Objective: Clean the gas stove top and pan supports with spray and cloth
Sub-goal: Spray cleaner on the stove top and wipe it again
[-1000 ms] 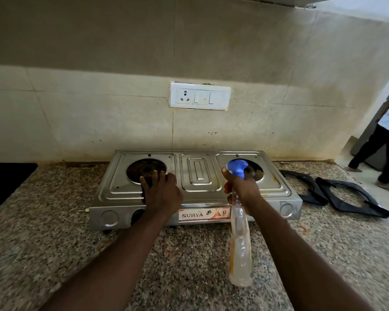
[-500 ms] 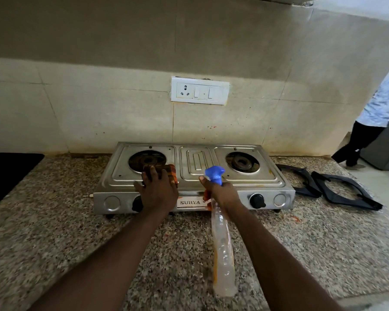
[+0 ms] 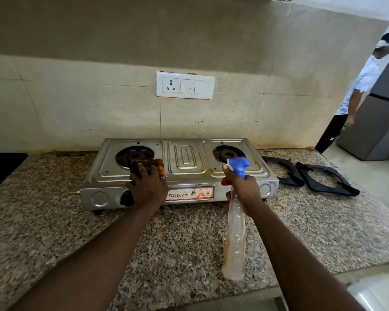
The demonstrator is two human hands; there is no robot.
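Note:
A steel two-burner gas stove (image 3: 184,173) stands on the granite counter against the wall, its burners bare. My left hand (image 3: 147,188) presses a brown and orange checked cloth (image 3: 154,166) onto the stove top just in front of the left burner. My right hand (image 3: 241,187) grips a clear spray bottle (image 3: 234,239) by its neck, with the blue nozzle (image 3: 238,166) pointing toward the right burner. Two black pan supports (image 3: 310,176) lie on the counter to the right of the stove.
Speckled granite counter (image 3: 76,232) runs left and right of the stove. A white switch and socket plate (image 3: 184,85) sits on the tiled wall above. A person (image 3: 359,86) stands by a grey fridge (image 3: 382,113) at the far right. A dark surface (image 3: 0,169) lies at the left.
My left hand with the cloth has stayed on the left front of the stove top. My right hand has moved the bottle from the middle front toward the right burner. The person at right has moved.

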